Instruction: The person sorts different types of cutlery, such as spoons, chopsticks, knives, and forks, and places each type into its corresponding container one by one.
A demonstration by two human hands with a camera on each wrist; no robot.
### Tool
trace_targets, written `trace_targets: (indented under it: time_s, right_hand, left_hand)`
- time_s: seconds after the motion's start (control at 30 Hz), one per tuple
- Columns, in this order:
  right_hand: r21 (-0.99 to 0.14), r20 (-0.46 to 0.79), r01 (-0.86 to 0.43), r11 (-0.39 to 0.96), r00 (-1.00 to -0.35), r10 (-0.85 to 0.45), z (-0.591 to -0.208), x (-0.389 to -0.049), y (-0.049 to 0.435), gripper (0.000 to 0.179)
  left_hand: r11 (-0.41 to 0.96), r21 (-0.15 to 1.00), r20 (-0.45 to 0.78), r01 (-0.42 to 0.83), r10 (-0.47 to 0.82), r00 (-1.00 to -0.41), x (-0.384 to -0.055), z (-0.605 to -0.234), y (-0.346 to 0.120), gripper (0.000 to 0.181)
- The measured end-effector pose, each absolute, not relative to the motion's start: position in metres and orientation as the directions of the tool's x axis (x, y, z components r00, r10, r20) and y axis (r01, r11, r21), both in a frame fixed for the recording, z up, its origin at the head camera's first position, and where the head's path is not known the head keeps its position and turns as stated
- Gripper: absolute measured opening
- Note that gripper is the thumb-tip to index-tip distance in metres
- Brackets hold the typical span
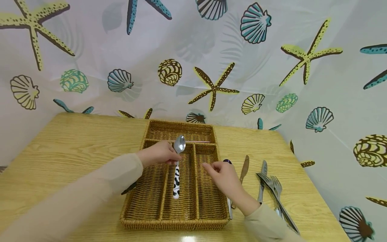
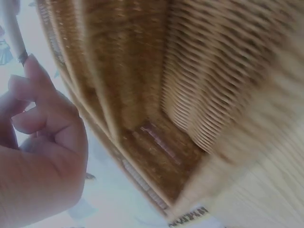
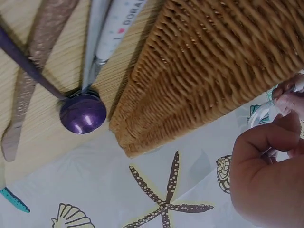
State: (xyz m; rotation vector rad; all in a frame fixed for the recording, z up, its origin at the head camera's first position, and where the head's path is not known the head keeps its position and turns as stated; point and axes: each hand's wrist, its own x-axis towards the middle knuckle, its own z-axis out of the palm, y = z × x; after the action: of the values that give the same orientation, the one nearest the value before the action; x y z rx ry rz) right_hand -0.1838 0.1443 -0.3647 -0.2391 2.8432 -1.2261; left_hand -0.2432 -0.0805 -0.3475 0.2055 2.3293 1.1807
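Observation:
My left hand pinches a metal spoon above a woven wicker cutlery tray. The spoon's bowl points up and away, and its white handle with black patches hangs toward me over the middle compartment. In the left wrist view, part of the handle shows at the fingertips of the left hand. My right hand is over the tray's right side, fingers loosely bent, with nothing visible in it. Beyond the right hand, the right wrist view catches a bit of the left hand and spoon.
A thin pink utensil lies in the tray's back compartment. Right of the tray are a purple spoon, a white printed handle, a brownish knife, a silver knife and overlapping forks. A shell-patterned cloth hangs behind the table.

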Motion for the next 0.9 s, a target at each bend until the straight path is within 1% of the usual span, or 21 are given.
trace_targets:
  time_s: [0.2, 0.33, 0.43, 0.53, 0.6, 0.67, 0.8, 0.9]
  right_hand:
    - [-0.725, 0.022, -0.103, 0.681, -0.992, -0.127, -0.366, -0.184, 0.152, 0.045]
    - [-0.722, 0.014, -0.089, 0.686, -0.993, -0.114, -0.366, -0.184, 0.153, 0.042]
    - [-0.724, 0.005, -0.078, 0.685, -0.994, -0.107, -0.365, -0.183, 0.153, 0.041]
    - [-0.730, -0.002, -0.071, 0.679, -0.994, -0.106, -0.366, -0.183, 0.154, 0.041]
    - [-0.736, -0.004, -0.073, 0.673, -0.994, -0.112, -0.367, -0.183, 0.155, 0.042]
    - [-0.737, -0.004, -0.077, 0.671, -0.993, -0.117, -0.368, -0.183, 0.157, 0.043]
    - [-0.745, -0.014, -0.064, 0.664, -0.994, -0.112, -0.368, -0.183, 0.161, 0.045]
    - [-0.746, -0.017, -0.056, 0.664, -0.994, -0.104, -0.368, -0.182, 0.163, 0.046]
  left_hand:
    - [0.648, 0.758, -0.387, -0.075, 0.355, -0.851, -0.242, -0.351, -0.105, 0.030]
    - [0.665, 0.744, -0.390, -0.060, 0.360, -0.848, -0.241, -0.354, -0.114, 0.028]
    - [0.716, 0.698, -0.395, -0.029, 0.351, -0.849, -0.241, -0.357, -0.116, 0.028]
    - [0.772, 0.636, -0.380, 0.024, 0.339, -0.860, -0.239, -0.361, -0.116, 0.030]
    - [0.793, 0.609, -0.374, 0.037, 0.327, -0.868, -0.237, -0.364, -0.114, 0.030]
    - [0.802, 0.597, -0.379, 0.035, 0.320, -0.869, -0.237, -0.366, -0.111, 0.025]
    - [0.810, 0.587, -0.395, 0.010, 0.296, -0.870, -0.237, -0.371, -0.104, 0.010]
    - [0.823, 0.567, -0.388, 0.022, 0.291, -0.875, -0.238, -0.376, -0.102, 0.006]
